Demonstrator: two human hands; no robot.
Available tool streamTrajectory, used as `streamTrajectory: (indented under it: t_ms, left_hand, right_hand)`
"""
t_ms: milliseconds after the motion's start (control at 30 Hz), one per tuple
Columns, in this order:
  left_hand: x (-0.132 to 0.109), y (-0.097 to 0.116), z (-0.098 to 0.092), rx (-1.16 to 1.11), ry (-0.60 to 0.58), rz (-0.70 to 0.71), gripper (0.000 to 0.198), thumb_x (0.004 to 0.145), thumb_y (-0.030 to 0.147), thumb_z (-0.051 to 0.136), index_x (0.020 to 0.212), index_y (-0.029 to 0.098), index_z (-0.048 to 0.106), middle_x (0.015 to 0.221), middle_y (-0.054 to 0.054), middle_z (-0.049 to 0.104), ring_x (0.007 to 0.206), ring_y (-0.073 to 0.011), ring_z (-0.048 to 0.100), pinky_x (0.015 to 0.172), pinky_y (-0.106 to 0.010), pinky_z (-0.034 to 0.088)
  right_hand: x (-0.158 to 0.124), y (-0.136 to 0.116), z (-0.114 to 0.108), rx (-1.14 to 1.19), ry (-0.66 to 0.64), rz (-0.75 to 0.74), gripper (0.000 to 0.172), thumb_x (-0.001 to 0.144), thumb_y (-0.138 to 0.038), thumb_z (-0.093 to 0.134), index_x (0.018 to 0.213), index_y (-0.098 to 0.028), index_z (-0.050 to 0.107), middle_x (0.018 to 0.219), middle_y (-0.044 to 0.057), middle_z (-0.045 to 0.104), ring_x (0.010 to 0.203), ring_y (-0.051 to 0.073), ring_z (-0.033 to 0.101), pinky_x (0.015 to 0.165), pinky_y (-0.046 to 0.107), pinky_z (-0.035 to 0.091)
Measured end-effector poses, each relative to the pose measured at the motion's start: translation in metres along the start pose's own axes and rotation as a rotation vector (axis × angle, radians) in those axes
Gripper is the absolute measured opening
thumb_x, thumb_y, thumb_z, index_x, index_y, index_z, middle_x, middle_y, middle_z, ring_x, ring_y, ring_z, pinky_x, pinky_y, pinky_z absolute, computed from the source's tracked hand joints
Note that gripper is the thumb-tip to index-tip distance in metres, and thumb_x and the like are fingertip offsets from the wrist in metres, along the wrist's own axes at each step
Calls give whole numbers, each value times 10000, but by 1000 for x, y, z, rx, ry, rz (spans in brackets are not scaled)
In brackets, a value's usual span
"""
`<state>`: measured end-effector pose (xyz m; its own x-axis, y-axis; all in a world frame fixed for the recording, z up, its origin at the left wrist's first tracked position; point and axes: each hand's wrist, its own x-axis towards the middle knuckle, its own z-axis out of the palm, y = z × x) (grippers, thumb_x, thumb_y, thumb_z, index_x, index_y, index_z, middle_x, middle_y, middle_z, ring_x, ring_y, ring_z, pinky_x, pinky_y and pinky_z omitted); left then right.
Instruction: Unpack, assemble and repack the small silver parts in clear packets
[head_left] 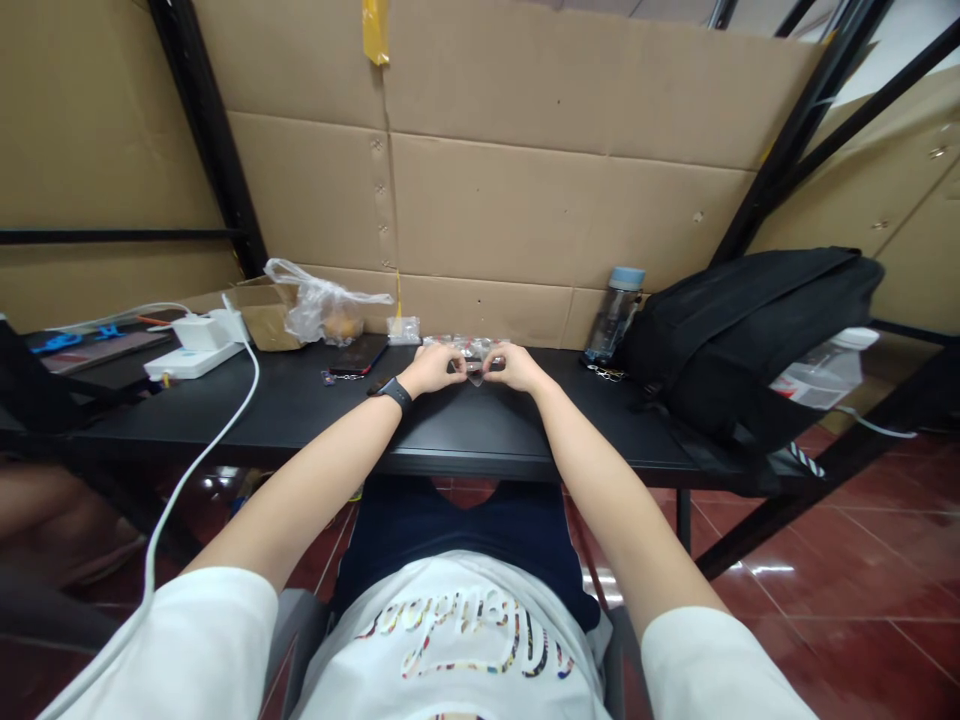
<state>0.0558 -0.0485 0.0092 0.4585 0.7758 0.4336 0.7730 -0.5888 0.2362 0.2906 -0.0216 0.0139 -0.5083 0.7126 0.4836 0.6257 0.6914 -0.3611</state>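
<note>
My left hand [436, 369], with a dark watch on its wrist, is closed in a pinch above the black table. Opposite it, my right hand [513, 367] pinches as well. Between the fingertips stretches a small clear plastic packet [475, 375], its lower corner pointing toward me. Something dark shows in its upper part, too small to make out. Just behind both hands lie shiny clear plastic packets [465, 346] with bits of red, partly covered by the hands.
Left on the black table [480, 435] are a phone [358, 355], a cardboard box [266, 315] with a plastic bag [319, 305], and a white power strip [195, 358]. A cable crosses my left side. To the right stand a bottle [613, 315] and a black backpack [742, 340].
</note>
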Motion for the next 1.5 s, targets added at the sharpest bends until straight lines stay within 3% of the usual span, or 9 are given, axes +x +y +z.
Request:
streamTrajectory:
  t_ms: [100,267,467,567,733,900,1033,1300,1500]
  left_hand:
    - [0,-4,-2,-62,31,-50,114,843,332,645,860,245,717,962,-1,760,986,-217,673,934,-332,458]
    - [4,-17,1,-256,85,-66,135,836,319,607,858,202,671,940,-41,756,928,-201,685,891,-320,499]
    - [7,-14,10,-515,44,-229,345,806,258,623,1129,204,514,779,-5,740,718,-173,684,737,-293,517]
    - [4,-5,7,-415,-12,-244,439,794,214,631,1206,237,482,777,18,742,744,-178,690,767,-300,511]
    - [-1,4,1,-84,-101,-220,229,845,280,597,1060,270,674,934,-12,764,976,-238,682,963,-395,458]
    - [0,3,2,95,-150,-160,310,848,290,555,1092,313,745,1293,-56,649,1269,-335,508,1054,-518,394]
    - [-1,5,2,108,-175,-145,362,791,311,637,1142,299,724,1326,-61,640,1275,-352,496,1077,-537,368]
    - [-1,7,1,120,-35,-133,257,906,396,554,994,264,757,1062,-72,762,1093,-310,625,998,-449,397]
    - [2,6,3,124,50,-173,281,938,417,515,946,255,744,1017,-70,769,1049,-306,649,963,-440,388]
  right_hand:
    - [1,0,0,27,10,46,36,712,-179,771,737,-184,746,782,0,692,749,144,608,770,259,457]
    - [1,3,-2,302,17,156,55,754,-207,696,773,-167,663,708,-5,692,684,137,628,733,255,476]
    - [1,2,3,449,83,249,335,718,-181,670,1022,-206,531,628,-67,647,541,119,544,609,219,440]
    - [-1,3,6,317,53,243,398,723,-162,674,1094,-218,542,629,-80,642,547,120,542,620,219,439]
    - [-2,-2,6,42,-50,161,139,793,-154,651,906,-201,717,666,-33,660,631,127,584,714,245,461]
    - [1,-5,6,-105,-164,157,240,734,-110,710,932,-215,796,875,27,733,848,184,652,847,278,489]
    - [1,-3,6,-216,-142,132,323,646,-200,835,962,-262,806,1143,57,710,1134,261,606,1009,363,455]
    - [0,2,6,-10,-120,152,131,802,-207,716,903,-203,799,831,30,760,806,186,681,788,272,496]
    - [0,5,3,171,-24,158,191,817,-182,672,990,-156,749,728,8,721,709,149,651,723,245,486]
